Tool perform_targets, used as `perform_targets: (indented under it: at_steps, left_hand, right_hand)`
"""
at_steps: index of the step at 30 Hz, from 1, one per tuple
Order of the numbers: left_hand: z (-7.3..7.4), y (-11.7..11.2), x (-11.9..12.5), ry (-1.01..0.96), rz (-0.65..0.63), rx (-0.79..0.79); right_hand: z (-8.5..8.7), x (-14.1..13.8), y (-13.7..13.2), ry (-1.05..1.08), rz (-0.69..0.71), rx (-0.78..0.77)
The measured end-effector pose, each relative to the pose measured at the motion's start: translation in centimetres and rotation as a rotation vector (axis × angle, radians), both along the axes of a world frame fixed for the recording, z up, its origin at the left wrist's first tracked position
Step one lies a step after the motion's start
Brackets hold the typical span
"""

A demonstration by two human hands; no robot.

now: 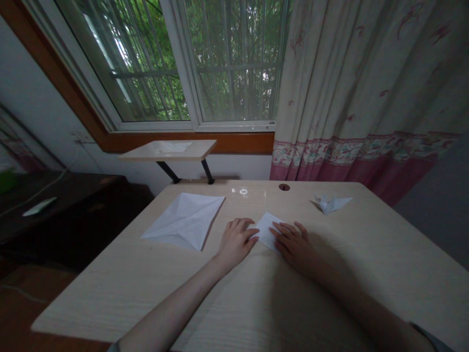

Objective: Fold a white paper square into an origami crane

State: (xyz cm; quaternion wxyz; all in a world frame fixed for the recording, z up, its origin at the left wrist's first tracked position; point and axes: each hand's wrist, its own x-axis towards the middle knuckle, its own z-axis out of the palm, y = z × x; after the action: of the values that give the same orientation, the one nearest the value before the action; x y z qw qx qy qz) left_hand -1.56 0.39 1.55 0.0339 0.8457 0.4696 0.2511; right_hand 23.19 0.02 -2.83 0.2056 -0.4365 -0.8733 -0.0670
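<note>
My left hand (236,240) and my right hand (294,242) lie flat on a pale wooden table (234,293), both pressing a small folded white paper (266,229) between them. The fingertips of each hand rest on the paper's edges, and part of it is hidden under my right hand. A larger creased white sheet (186,220) lies unfolded to the left of my left hand. A finished folded paper crane (331,203) sits at the far right of the table, apart from both hands.
A small raised shelf (170,149) stands on black legs at the table's far edge. A round cable hole (284,187) is near that edge. A dark cabinet (54,215) stands at the left, a window behind, and a patterned curtain (366,98) at right.
</note>
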Motion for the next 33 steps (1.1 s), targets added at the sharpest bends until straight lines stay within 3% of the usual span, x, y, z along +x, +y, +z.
perform_targets:
  at_steps: [11,25,33]
  left_hand:
    - [-0.3,0.2,0.1,0.006,0.024,0.011]
    - [0.3,0.2,0.1,-0.028,0.126,-0.033]
    - [0.2,0.4,0.0,-0.039,0.079,-0.066]
  right_hand:
    - [1.0,0.1,-0.3,0.109,0.076,-0.036]
    - [3.7,0.2,-0.9,0.123,0.225,-0.202]
    - [4.7,0.0,-1.6,0.126,0.297,-0.225]
